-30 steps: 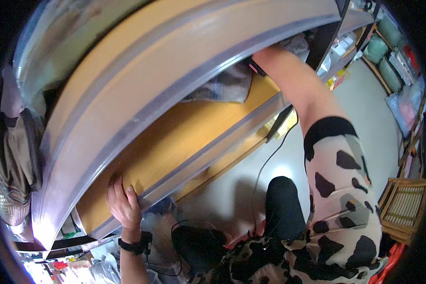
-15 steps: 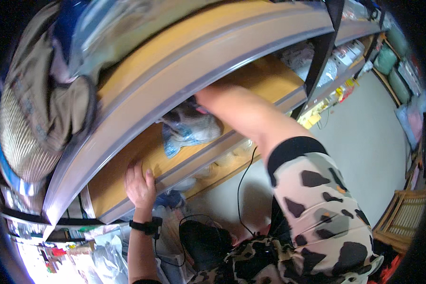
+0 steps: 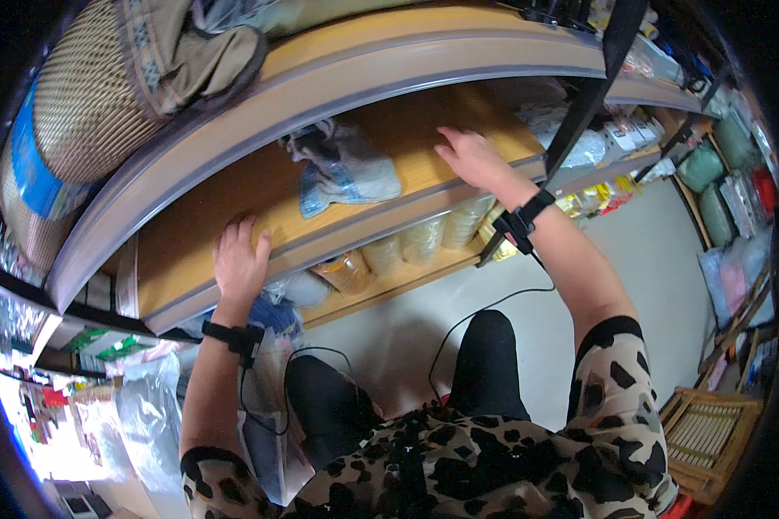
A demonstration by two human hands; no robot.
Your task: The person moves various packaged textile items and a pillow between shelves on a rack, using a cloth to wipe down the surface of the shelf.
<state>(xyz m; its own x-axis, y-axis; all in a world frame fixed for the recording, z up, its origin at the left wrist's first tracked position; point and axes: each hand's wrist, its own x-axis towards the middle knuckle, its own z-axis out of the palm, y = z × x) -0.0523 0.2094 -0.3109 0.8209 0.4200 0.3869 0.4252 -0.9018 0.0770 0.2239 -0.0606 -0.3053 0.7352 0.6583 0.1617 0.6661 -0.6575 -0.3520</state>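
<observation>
A crumpled grey cloth (image 3: 355, 169) with blue patches lies on the wooden shelf (image 3: 208, 229), its back part reaching under the upper shelf's edge. To its left, my left hand (image 3: 241, 258) rests on the shelf's front part with the fingers apart and nothing in them. My right hand (image 3: 472, 157) is at the shelf's right part, fingers stretched out over the board and holding nothing. The cloth lies between the two hands, touched by neither. Each wrist wears a black strap with a small device and a cable.
Overhead curves the upper shelf (image 3: 337, 78), bearing a woven rolled mat (image 3: 91, 108) and brown fabric. Rolls of tape (image 3: 424, 238) stand on the level below. A black upright post (image 3: 593, 95) rises at the right. On the floor's right side is a bamboo stool (image 3: 710, 437).
My right hand has come away from the cloth and out to the right, onto the board. The cloth stays on the shelf. My left hand keeps resting at the shelf's front.
</observation>
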